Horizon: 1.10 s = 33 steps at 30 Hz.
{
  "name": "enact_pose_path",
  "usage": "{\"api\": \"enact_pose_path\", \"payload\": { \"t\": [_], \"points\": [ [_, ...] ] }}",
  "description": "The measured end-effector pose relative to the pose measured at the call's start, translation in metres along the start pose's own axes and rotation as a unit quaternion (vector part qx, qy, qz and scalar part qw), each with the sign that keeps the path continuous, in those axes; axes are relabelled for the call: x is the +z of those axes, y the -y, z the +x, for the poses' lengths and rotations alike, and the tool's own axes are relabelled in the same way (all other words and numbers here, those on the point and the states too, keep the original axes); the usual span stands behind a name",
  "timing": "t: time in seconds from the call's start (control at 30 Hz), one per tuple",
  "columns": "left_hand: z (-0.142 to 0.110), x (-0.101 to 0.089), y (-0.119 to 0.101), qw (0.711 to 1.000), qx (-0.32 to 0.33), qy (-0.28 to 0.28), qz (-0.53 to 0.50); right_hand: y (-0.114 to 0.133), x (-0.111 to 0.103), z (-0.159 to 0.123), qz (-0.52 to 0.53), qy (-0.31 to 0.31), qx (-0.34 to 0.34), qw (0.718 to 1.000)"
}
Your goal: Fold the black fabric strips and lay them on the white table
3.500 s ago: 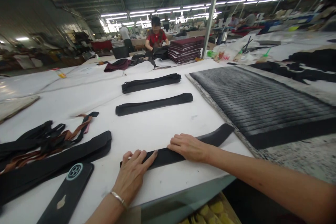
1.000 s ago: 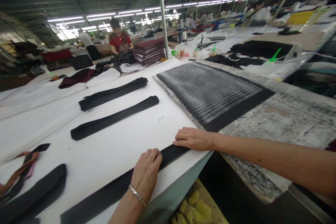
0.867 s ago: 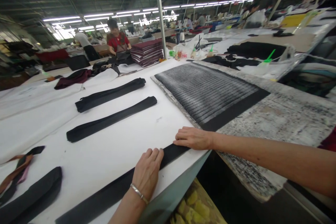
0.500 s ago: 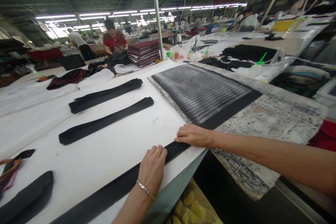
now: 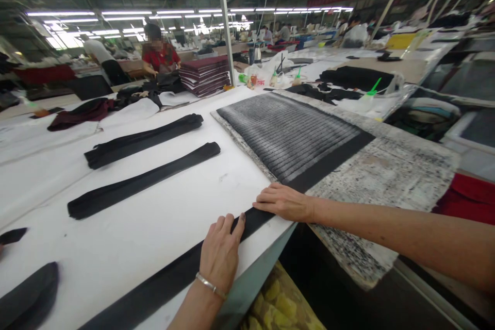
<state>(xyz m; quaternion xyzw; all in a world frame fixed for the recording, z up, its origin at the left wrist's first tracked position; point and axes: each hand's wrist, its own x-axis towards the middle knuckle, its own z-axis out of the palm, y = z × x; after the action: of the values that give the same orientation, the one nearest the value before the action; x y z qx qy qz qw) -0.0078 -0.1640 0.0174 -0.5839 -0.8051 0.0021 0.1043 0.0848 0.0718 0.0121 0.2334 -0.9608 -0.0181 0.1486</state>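
Note:
A long black fabric strip runs slantwise along the near edge of the white table. On it lies my left hand, palm down, fingers stretched out and the thumb somewhat apart. My right hand has its fingers pressed together over the strip's far end, near the table corner; its thumb is hidden. Just beyond my right hand, a stack of overlapping black strips with greyish whitened edges rests on a speckled board.
Two folded black fabric bundles lie beyond the strip, with a dark piece at the lower left. A metal pole rises behind. Across the table a person in red stands beside a maroon stack. Glue bottles stand farther back.
My left thumb has spread away from the fingers, which lie flatter on the strip. The right hand keeps its place at the strip's end. The whole view has shifted slightly.

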Motion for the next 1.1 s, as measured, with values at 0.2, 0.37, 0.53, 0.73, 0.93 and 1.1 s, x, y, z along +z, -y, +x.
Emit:
{"api": "enact_pose_path", "payload": {
  "t": [0.2, 0.37, 0.53, 0.73, 0.93, 1.1],
  "points": [
    [0.010, 0.000, -0.007, 0.999, 0.031, -0.010, -0.016, 0.002, -0.006, 0.002, -0.014, 0.010, -0.009, 1.000],
    [0.003, 0.001, -0.007, 0.999, 0.034, -0.017, -0.004, 0.009, -0.008, 0.006, -0.042, 0.005, -0.011, 0.999],
    [-0.049, -0.002, 0.016, 0.999, -0.054, -0.008, -0.001, 0.018, -0.001, 0.003, -0.011, -0.020, 0.018, 1.000],
    [-0.152, -0.011, 0.061, 0.986, -0.140, -0.013, 0.087, 0.015, 0.007, 0.001, -0.030, -0.027, 0.005, 0.999],
    [-0.196, -0.003, 0.087, 0.981, -0.144, -0.071, 0.108, 0.018, -0.010, 0.007, -0.011, 0.038, 0.020, 0.999],
    [-0.190, 0.005, 0.087, 0.979, -0.158, -0.068, 0.114, 0.045, -0.021, 0.039, -0.014, 0.046, 0.035, 0.998]
  ]
}}
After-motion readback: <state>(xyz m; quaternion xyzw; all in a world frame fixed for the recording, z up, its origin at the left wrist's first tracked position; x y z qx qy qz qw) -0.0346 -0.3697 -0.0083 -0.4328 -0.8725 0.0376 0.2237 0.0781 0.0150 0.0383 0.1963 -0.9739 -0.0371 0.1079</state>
